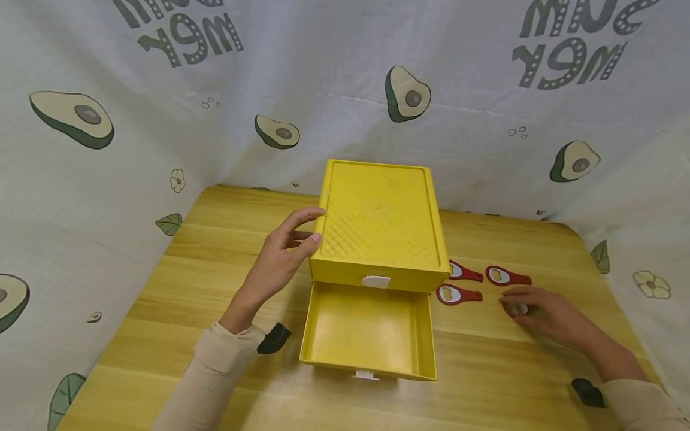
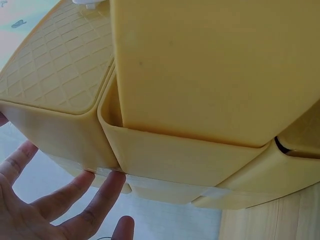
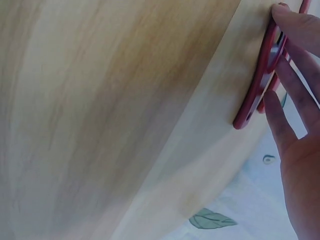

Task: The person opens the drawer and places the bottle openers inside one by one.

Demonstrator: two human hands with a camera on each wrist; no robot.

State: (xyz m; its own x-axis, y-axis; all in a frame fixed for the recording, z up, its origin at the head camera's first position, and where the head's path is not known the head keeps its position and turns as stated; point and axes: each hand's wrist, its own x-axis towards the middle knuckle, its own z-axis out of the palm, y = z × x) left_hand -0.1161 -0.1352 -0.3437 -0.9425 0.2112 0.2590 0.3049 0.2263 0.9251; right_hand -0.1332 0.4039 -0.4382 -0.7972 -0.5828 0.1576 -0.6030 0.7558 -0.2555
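A yellow two-drawer box (image 1: pixel 383 215) stands on the table, its lower drawer (image 1: pixel 372 329) pulled out and bare inside. The upper drawer is closed and has a white handle (image 1: pixel 375 281). My left hand (image 1: pixel 275 257) touches the box's left side with spread fingers (image 2: pixel 107 192), the thumb by the top front corner. To the right, my right hand (image 1: pixel 550 314) pinches a red bottle opener (image 3: pixel 255 87) between thumb and fingers, close to the tabletop. Three more red bottle openers lie between that hand and the box, one of them (image 1: pixel 507 276) nearest the hand.
The wooden table (image 1: pixel 215 239) has a rounded edge, with a white avocado-print curtain (image 1: pixel 334 78) hanging behind and beside it. Black wrist straps (image 1: pixel 274 339) show at both cuffs. The pulled-out drawer juts toward the front.
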